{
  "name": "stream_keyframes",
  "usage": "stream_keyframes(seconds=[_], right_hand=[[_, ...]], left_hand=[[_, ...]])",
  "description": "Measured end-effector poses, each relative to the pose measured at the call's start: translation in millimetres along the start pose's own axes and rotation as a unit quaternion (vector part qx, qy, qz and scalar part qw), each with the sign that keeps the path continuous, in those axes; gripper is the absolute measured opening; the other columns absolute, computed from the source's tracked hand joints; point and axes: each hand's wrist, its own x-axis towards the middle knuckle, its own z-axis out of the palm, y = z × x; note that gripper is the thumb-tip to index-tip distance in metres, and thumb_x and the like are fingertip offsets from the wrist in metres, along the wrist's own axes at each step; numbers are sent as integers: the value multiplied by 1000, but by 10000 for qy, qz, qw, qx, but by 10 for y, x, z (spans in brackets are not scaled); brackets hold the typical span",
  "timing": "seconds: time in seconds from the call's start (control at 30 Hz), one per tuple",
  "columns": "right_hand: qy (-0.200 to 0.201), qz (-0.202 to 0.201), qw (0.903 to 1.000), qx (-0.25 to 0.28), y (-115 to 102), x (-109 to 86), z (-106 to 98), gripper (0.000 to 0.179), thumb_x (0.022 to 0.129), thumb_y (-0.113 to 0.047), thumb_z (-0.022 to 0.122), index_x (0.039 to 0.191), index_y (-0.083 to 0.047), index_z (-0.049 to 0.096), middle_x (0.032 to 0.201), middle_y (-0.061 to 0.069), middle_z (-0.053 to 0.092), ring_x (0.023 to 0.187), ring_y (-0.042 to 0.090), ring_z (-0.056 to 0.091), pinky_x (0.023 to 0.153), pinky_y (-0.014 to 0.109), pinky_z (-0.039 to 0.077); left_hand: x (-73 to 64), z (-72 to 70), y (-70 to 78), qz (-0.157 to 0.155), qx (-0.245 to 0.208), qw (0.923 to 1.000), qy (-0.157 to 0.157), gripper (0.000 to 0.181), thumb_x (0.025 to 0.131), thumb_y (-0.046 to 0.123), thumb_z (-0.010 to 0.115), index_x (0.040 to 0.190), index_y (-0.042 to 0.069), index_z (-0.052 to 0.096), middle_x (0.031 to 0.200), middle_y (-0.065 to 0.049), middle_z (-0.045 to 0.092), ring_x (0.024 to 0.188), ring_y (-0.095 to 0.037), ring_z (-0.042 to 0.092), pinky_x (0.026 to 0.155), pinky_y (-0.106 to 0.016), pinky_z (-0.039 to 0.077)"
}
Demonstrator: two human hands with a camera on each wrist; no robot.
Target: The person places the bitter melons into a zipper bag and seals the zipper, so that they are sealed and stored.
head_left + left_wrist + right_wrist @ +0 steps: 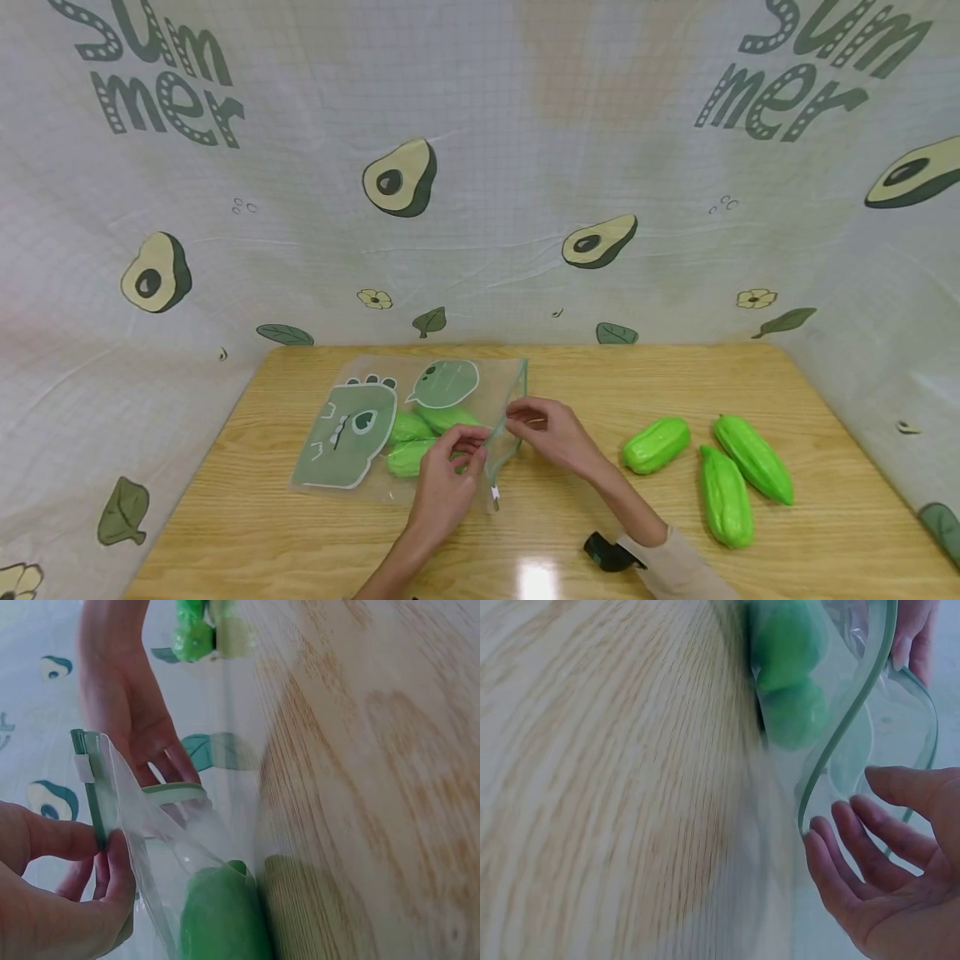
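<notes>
A clear zip bag point(465, 392) with green cartoon prints lies on the table, its green-edged mouth facing right and parted. Several glossy green ridged vegetables point(408, 457) are inside it, gourd-like in shape. My left hand point(447, 479) pinches the near rim of the mouth between thumb and fingers, close to the white slider point(84, 769). At the far rim is my right hand point(555, 433); in the right wrist view its fingers point(870, 847) are spread and loosely bent at the mouth, with the thumb apart from them.
Three more green vegetables, one short point(656, 445) and two longer point(726, 497), lie on the wooden table point(585, 383) to the right. A black object point(606, 552) is at the right sleeve point(678, 567). A printed cloth point(495, 167) hangs behind and at the sides.
</notes>
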Motion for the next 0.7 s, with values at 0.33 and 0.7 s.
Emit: stream_keyframes(seconds=[0.33, 0.7], right_hand=[[191, -161, 9996, -132, 30, -105, -103, 24, 98, -13, 71, 116, 3, 71, 111, 14, 74, 101, 29, 71, 91, 41, 58], [442, -392, 9967, -548, 22, -206, -207, 22, 95, -7, 72, 115, 4, 71, 109, 14, 74, 101, 28, 70, 92, 48, 57]], left_hand=[[19, 11, -34, -60, -18, 10000, 35, 19, 91, -7, 68, 108, 1, 71, 100, -9, 68, 92, -20, 65, 84, -27, 58], [37, 29, -26, -230, -12, 9996, 177, 18, 90, -7, 68, 106, 1, 72, 97, -9, 68, 90, -20, 66, 83, -30, 59]])
